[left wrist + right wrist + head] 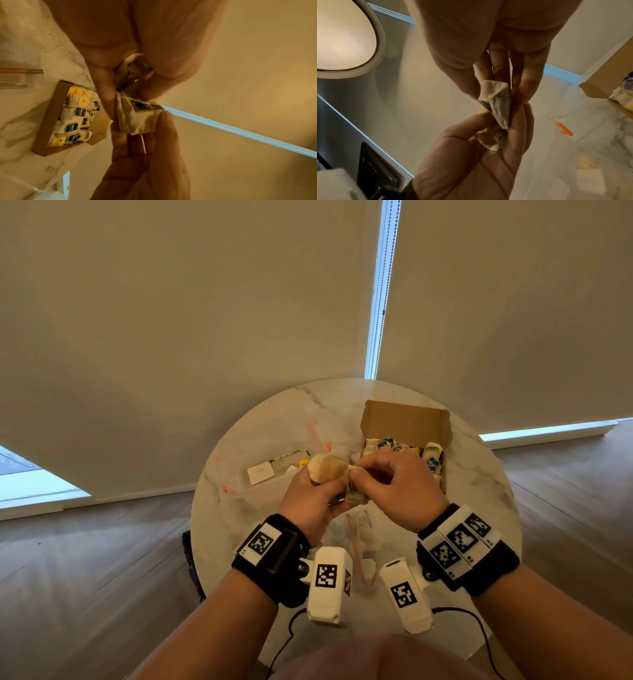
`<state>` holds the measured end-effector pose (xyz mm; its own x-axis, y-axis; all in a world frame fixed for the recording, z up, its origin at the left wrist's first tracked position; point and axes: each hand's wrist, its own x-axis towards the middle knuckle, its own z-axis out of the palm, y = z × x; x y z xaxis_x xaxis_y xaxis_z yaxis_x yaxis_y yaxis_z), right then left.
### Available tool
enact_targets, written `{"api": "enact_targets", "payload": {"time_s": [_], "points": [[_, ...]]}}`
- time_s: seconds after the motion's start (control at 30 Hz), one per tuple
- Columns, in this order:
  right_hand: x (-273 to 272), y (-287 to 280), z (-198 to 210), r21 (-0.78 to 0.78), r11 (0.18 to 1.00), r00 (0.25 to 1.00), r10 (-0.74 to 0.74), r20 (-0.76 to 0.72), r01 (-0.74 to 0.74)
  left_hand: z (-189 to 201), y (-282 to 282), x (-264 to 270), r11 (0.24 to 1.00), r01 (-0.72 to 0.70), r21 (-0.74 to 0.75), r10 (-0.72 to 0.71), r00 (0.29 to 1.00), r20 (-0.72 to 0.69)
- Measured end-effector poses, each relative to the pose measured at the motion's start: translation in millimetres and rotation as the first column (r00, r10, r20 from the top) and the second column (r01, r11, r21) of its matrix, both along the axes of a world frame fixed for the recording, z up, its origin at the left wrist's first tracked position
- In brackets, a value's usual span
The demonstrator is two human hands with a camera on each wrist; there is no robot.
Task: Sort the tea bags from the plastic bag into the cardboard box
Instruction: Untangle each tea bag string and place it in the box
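Paper tea bags (329, 470) pinched btwn both grips, L hand (310, 501), R hand (394, 484); above table (479, 491)

A home room – marble table (479, 484), roller blinds (171, 320), wood floor (85, 577).

I see a brown cardboard box (406, 419), yellow and blue tea bags (75, 120), a white grey-veined marble counter (479, 474).
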<state>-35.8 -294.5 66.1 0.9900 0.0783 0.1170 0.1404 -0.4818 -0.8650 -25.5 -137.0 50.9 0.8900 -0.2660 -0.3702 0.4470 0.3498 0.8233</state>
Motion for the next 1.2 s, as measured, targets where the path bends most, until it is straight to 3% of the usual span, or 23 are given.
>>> {"api": "enact_targets", "payload": {"time_s": [0.3,0.43,0.57,0.7,0.8,0.93,1.2], "points": [[-1.8,1.2,2.2,0.031,0.998,0.997,0.064,-0.042,-0.062,-2.5,-2.2,0.3,0.992,-0.044,0.116,0.041,0.999,0.03],[2.2,0.3,-3.0,-0.075,0.997,1.0,0.009,-0.021,-0.01,-3.2,-4.5,1.3,0.984,-0.044,0.173,0.038,0.999,0.039],[4.0,-7.2,1.0,-0.158,0.987,0.999,-0.029,0.033,0.034,2.4,0.8,6.1,0.993,-0.011,0.117,0.017,0.998,-0.054],[6.6,-15.4,13.5,-0.272,0.947,0.984,0.176,-0.006,-0.171,5.7,7.3,10.5,0.989,0.066,0.134,-0.055,0.995,-0.084],[10.6,-13.1,17.3,-0.326,0.913,0.958,0.28,0.065,-0.245,8.8,5.5,11.3,0.979,0.113,0.169,-0.1,0.991,-0.086],[15.4,-6.7,15.3,-0.336,0.915,0.959,0.269,0.091,-0.225,11.9,3.3,9.8,0.968,0.18,0.176,-0.162,0.981,-0.11],[14.1,-2.0,10.1,-0.339,0.915,0.963,0.258,0.083,-0.217,10.8,4.1,8.0,0.97,0.168,0.174,-0.144,0.979,-0.145]]}}
